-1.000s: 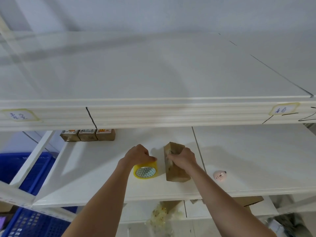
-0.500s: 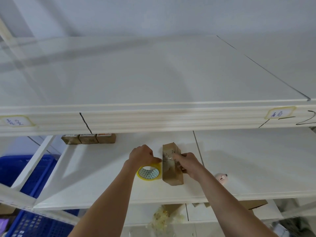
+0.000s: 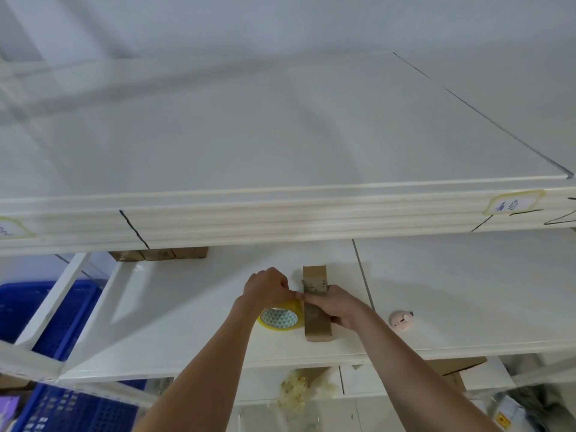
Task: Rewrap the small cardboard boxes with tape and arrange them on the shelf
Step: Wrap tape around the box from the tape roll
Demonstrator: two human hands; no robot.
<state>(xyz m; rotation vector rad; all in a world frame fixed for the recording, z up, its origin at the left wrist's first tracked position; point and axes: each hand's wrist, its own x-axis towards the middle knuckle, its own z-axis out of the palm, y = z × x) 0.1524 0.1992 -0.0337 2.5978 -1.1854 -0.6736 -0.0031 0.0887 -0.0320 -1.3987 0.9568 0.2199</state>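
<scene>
A long brown cardboard box (image 3: 315, 282) lies on the white middle shelf (image 3: 187, 307), its near end towards me. My right hand (image 3: 338, 305) lies over its near half, fingers curled round its right side. A roll of clear yellowish tape (image 3: 280, 319) sits against the box's left side. My left hand (image 3: 266, 286) is above the roll, its fingers pinched at the tape where it meets the box's top left edge. Three small brown boxes (image 3: 159, 254) stand in a row at the back left of the shelf, half hidden by the upper shelf.
The upper white shelf (image 3: 280, 219) overhangs the work area, with paper labels on its front edge. A small pink round object (image 3: 401, 321) lies right of the box. Blue crates (image 3: 46, 313) sit at lower left. Crumpled tape scraps (image 3: 300, 391) and cardboard lie on the shelf below.
The box has turned to lie straight and my right hand has slid down over its near half. My left hand has moved right until its fingers meet the box edge.
</scene>
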